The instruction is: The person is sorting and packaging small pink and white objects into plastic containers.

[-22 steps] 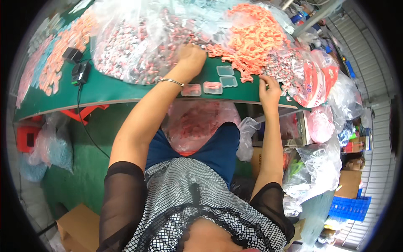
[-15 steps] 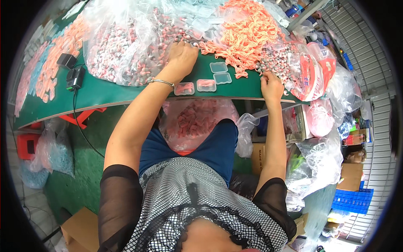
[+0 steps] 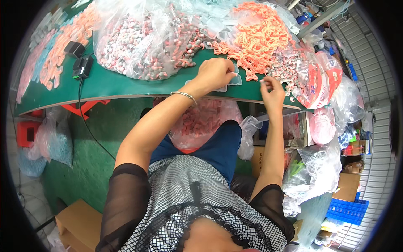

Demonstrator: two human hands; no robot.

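My left hand, a bracelet at its wrist, reaches over the small clear plastic boxes near the table's front edge and hides most of them. Its thumb and fingertips are pressed together; what they pinch, if anything, is too small to make out. My right hand hovers at the front edge, just left of a heap of small grey-and-pink rounded pieces. Its fingers are bent in toward the thumb, and whatever they hold is unclear. Beyond the boxes lies a pile of looped orange cords.
A big clear bag of grey-and-pink pieces stands on the green table. Flat orange pieces and a black device with a cable lie to its left. A red-and-white bag is at right. A bag of pink pieces sits below.
My left hand has moved right, from beside the big bag to over the clear boxes. My right hand has drawn slightly away from the heap. The view has shifted a little.
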